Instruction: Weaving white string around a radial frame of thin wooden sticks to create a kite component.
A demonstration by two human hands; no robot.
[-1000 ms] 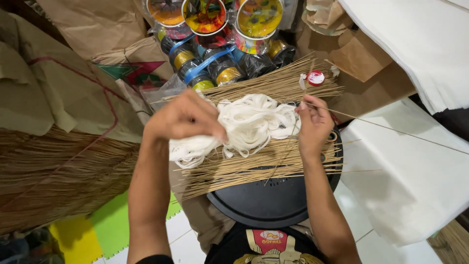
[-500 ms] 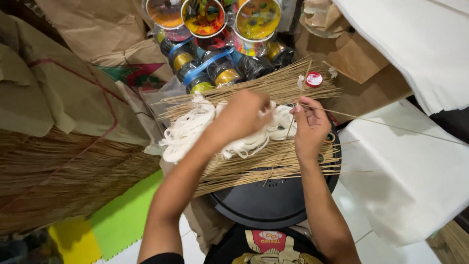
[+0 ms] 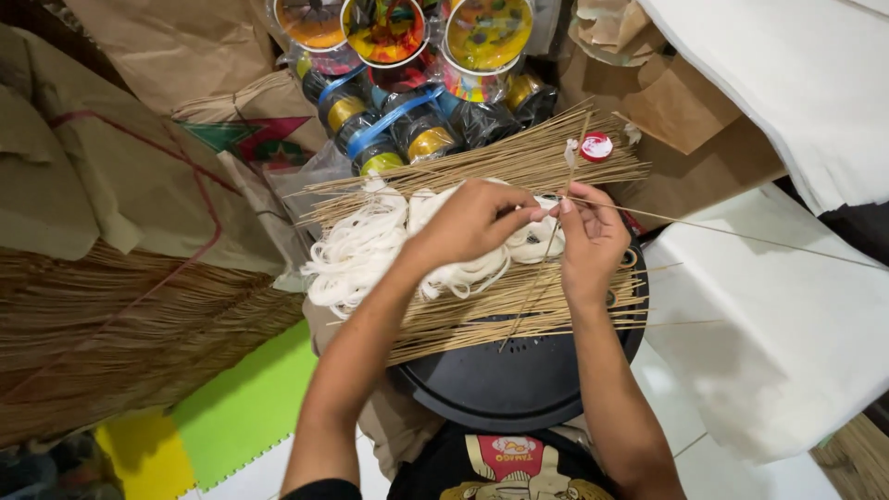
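A heap of thin bamboo sticks [image 3: 482, 306] lies across a round black tray [image 3: 519, 389] on my lap. A loose pile of white string [image 3: 356, 255] rests on the sticks. My left hand [image 3: 472, 222] reaches over the string, its fingertips pinching a strand close to my right hand. My right hand [image 3: 593, 236] holds two thin sticks crossed, one running up toward a small red and white spool [image 3: 595, 146], the other stretching far to the right. The fingertips of both hands meet where the sticks cross.
Stacked rolls of tape and colourful round lids [image 3: 398, 56] sit beyond the sticks. Brown paper sheets [image 3: 102, 167] and a big bundle of sticks [image 3: 111, 343] lie to the left. White paper sheets [image 3: 778, 306] are at the right. Green and yellow floor mats [image 3: 231, 417] lie below.
My left hand left the string pile and swung right to meet my right hand. The string pile now lies uncovered. My right hand lifted two crossed sticks.
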